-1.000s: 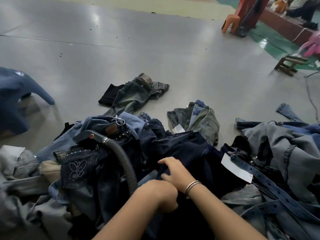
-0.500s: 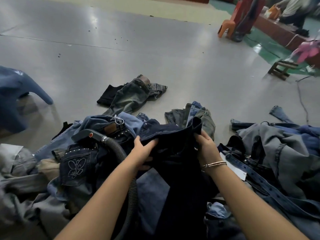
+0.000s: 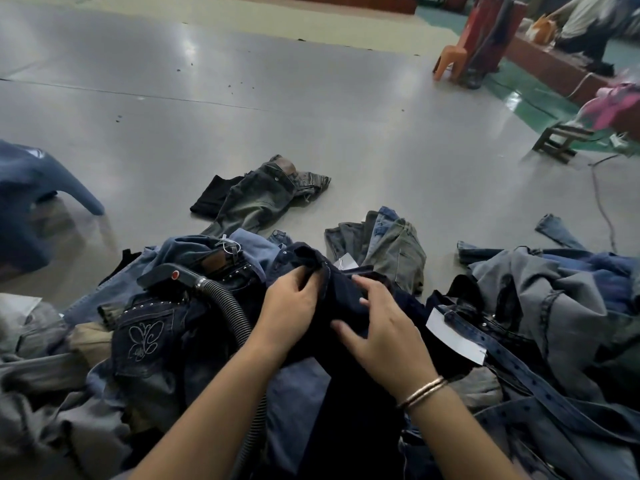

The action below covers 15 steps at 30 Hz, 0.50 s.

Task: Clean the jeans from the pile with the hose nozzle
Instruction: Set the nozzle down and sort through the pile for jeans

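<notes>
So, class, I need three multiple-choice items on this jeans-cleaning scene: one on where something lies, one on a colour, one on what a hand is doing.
1. Where does the hose nozzle lie?
A. on the jeans pile, left of the hands
B. on the bare floor
C. in the right hand

2. What colour is the button on the nozzle?
A. green
B. red
C. yellow

3. What is the left hand doing?
A. hanging idle
B. holding the hose
C. gripping the dark jeans

Answers: 1 A, it rests on denim beside the left hand. 2 B, a red dot shows on its black body. 3 C, its fingers curl round the dark fabric.
</notes>
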Each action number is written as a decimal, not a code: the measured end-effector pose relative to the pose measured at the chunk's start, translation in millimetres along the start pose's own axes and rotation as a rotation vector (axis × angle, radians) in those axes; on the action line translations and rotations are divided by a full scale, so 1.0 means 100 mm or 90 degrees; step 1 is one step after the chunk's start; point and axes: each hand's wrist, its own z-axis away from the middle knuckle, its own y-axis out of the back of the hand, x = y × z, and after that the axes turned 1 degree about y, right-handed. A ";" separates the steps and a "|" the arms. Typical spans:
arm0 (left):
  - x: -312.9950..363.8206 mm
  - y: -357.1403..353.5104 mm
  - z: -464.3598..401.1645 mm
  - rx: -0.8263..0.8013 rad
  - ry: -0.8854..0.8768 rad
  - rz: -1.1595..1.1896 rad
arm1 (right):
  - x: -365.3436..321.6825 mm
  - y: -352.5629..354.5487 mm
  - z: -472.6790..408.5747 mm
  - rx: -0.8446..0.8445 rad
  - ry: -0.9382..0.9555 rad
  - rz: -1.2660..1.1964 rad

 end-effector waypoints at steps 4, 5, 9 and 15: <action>0.06 -0.01 0.01 -0.032 0.003 0.067 | -0.14 -0.08 0.00 0.066 -0.007 -0.005; 0.07 -0.01 0.02 -0.047 0.011 0.087 | -0.16 -0.11 0.03 0.049 -0.002 0.004; 0.12 0.02 0.05 -0.135 0.075 0.175 | -0.14 -0.13 -0.02 0.095 -0.012 -0.014; 0.13 0.04 0.09 -0.163 0.096 0.148 | -0.21 -0.08 0.06 -0.070 -0.057 -0.057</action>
